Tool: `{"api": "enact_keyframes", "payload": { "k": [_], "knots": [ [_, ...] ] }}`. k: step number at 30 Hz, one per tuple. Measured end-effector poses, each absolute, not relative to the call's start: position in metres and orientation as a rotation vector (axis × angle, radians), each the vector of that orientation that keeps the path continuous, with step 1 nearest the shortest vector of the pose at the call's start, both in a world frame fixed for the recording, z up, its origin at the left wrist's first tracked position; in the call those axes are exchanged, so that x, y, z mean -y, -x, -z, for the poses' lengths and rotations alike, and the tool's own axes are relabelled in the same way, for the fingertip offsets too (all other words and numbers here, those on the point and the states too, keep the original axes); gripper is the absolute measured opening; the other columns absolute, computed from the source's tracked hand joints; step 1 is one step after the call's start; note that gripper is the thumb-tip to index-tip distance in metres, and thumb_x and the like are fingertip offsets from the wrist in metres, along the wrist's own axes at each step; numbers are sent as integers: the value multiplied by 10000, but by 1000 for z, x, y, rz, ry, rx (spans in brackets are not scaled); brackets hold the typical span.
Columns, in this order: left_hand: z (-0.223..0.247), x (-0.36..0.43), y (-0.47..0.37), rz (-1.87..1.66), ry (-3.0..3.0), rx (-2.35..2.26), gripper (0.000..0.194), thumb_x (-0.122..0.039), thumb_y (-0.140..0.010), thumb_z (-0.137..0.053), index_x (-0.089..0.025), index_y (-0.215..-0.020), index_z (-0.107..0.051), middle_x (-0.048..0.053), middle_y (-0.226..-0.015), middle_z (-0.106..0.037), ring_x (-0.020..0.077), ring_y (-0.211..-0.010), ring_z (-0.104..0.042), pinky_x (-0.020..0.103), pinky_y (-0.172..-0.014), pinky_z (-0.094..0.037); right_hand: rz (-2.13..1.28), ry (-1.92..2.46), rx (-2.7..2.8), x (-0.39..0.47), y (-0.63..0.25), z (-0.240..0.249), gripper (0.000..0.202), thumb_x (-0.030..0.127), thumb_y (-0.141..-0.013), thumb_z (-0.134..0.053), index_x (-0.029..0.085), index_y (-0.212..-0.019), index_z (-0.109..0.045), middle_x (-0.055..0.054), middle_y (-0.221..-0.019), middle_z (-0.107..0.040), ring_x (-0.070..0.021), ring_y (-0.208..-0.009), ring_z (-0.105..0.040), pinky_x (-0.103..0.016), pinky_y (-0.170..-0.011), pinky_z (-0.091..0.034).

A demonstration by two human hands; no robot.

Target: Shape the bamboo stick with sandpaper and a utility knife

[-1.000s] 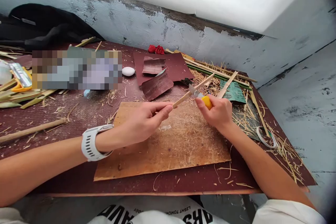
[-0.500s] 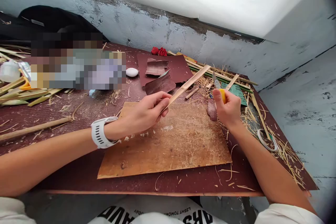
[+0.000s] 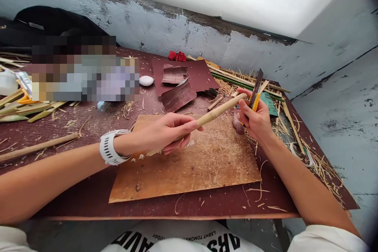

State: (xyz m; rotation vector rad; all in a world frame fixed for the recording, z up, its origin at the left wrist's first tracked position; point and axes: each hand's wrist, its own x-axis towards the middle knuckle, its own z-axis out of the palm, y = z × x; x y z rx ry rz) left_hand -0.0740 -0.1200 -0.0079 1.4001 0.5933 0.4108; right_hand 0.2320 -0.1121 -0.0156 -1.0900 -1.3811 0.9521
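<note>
A pale bamboo strip (image 3: 217,113) slants up to the right above a worn wooden board (image 3: 189,173). My left hand (image 3: 180,130) is closed around its lower part, with a short end showing behind the palm. At the strip's upper end, my right hand (image 3: 255,118) holds a yellow utility knife (image 3: 256,96), its dark blade pointing up. The thumb of that hand is by the strip's tip; whether it presses on it is hard to tell.
Curved brown sheath pieces (image 3: 178,96) lie behind the board, near a white oval object (image 3: 146,81) and red roses (image 3: 180,56). Bamboo strips and shavings, green sandpaper (image 3: 268,104) and a tape roll (image 3: 301,154) are at right. A bamboo stick (image 3: 38,145) lies left.
The strip has been turned, now showing its rounded side, and its far end has come nearer my right hand. The knife blade now points up, and my right fingers have opened out somewhat.
</note>
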Motion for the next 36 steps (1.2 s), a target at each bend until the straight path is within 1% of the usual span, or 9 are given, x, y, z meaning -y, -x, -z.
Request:
{"api": "enact_keyframes", "payload": {
  "k": [9,13,17,20,23,27,30,32,36],
  "knots": [
    [9,125,71,-440,-1422,-640,390,-447,-1088,-528,-223,-1407,-531,-35,-636,-662,63,-320,-423,119,-301,-349,-1088,983,1374,108,-239,21,401,456,-884,-818,320,-1233,-675,97,-605,-416,-67,-385,-260,-312,-414,-215],
    [11,125,68,-463,-1457,-662,343,-438,-1087,-517,-185,-1294,-620,3,-766,-686,48,-353,-463,127,-317,-385,-1066,962,1366,106,-238,23,301,483,-892,-808,289,-1064,-655,80,-636,-551,-58,-377,-285,-306,-419,-244],
    [14,125,66,-477,-1447,-622,321,-427,-1107,-442,-168,-1129,-628,11,-783,-688,48,-349,-459,138,-313,-396,-1009,1031,1338,107,-235,23,378,549,-860,-815,277,-993,-589,36,-744,-701,-59,-371,-324,-297,-402,-255],
    [16,124,65,-484,-1442,-627,300,-394,-1101,-449,-179,-923,-559,25,-774,-708,59,-366,-486,150,-332,-434,-993,1068,1323,109,-231,22,361,526,-867,-812,264,-980,-591,23,-731,-715,-66,-373,-346,-289,-393,-254],
    [12,124,66,-476,-1390,-661,319,-394,-1084,-486,-181,-856,-551,20,-779,-683,70,-398,-508,169,-344,-458,-925,1139,1305,110,-228,19,316,488,-868,-805,238,-915,-618,12,-708,-697,-72,-380,-367,-287,-384,-252],
    [6,123,67,-442,-1403,-714,374,-420,-1082,-499,-175,-809,-570,-17,-665,-578,59,-381,-422,154,-314,-355,-664,1230,1127,99,-237,16,285,443,-825,-794,231,-824,-604,36,-643,-585,-88,-395,-381,-290,-383,-257],
    [9,122,66,-498,-1483,-814,412,-412,-1080,-517,-169,-748,-546,-36,-590,-480,48,-399,-355,138,-336,-275,-493,1361,1070,87,-253,17,351,556,-853,-727,238,-868,-579,23,-691,-579,-99,-422,-363,-299,-422,-304],
    [14,120,65,-589,-1438,-891,415,-413,-1070,-546,-163,-738,-537,-41,-598,-429,44,-436,-325,131,-364,-249,-349,1549,1188,82,-264,21,430,660,-918,-608,232,-952,-595,-22,-764,-632,-137,-504,-459,-316,-497,-368],
    [18,116,64,-801,-1088,-836,180,-344,-1039,-608,-173,-1001,-650,-16,-762,-520,48,-500,-339,139,-402,-265,103,1971,1557,83,-274,28,469,587,-997,-494,185,-1193,-635,-157,-1039,-717,-280,-835,-639,-386,-685,-421]
  ]
}}
